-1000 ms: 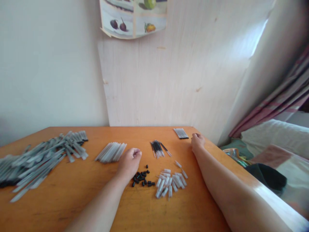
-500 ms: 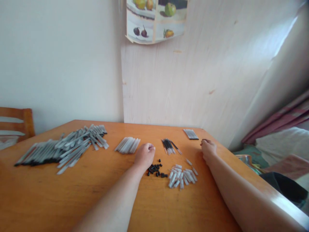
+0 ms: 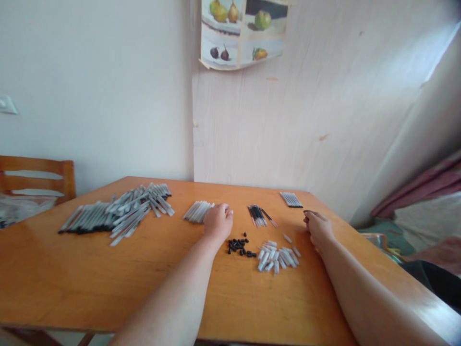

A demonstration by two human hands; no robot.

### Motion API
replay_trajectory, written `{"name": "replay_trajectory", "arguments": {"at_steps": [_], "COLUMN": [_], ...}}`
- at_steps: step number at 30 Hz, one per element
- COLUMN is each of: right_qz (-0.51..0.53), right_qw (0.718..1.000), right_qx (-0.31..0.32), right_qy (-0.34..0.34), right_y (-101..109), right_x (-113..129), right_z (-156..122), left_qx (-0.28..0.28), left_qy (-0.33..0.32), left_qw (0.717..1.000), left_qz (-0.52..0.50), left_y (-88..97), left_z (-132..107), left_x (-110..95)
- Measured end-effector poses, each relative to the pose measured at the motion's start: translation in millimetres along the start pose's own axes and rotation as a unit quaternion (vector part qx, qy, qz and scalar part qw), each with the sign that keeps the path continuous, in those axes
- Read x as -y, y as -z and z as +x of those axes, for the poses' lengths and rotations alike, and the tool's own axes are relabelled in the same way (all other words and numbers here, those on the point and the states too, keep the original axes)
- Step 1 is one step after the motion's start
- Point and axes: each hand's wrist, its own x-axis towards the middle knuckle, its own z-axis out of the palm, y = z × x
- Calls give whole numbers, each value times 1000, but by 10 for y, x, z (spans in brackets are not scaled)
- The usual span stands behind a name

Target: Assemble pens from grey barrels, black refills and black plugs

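My left hand (image 3: 218, 222) lies on the orange table (image 3: 108, 278), fingers curled, its fingertips at the right edge of a small stack of clear tubes (image 3: 196, 211). What the fingers hold, if anything, is hidden. A heap of small black caps (image 3: 239, 246) sits just right of that wrist. My right hand (image 3: 319, 227) rests on the table near the right edge, fingers curled together with nothing showing in them. Between the hands lie a bundle of black refills (image 3: 257, 215) and a heap of short clear caps (image 3: 277, 257).
A big pile of grey pens (image 3: 118, 214) spreads over the table's left part. A short row of pens (image 3: 291, 199) lies at the far right corner. A wooden chair (image 3: 36, 178) stands at the left, bedding (image 3: 425, 216) at the right, and a wall rises behind.
The view has swung left, bringing the chair in. My left hand moved from the black caps to the clear tubes. My right hand drew back from the far row of pens.
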Motion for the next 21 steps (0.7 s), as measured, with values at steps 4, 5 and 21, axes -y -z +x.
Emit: {"name": "replay_trajectory", "arguments": {"at_steps": [4, 5, 21], "right_qz": [-20, -22, -14], "right_qw": [1000, 1000, 999], "right_qx": [12, 12, 28], "right_qy": [6, 6, -10], "right_y": [-6, -9, -7], "right_x": [-3, -6, 5], "right_z": [18, 27, 37], "left_qx": [-40, -44, -63], "left_qy": [51, 64, 118], "left_qw": [993, 991, 956], "left_qz": [95, 113, 260], "left_y": [196, 235, 291], "left_z": [-3, -9, -66], "left_x": [23, 30, 192]}}
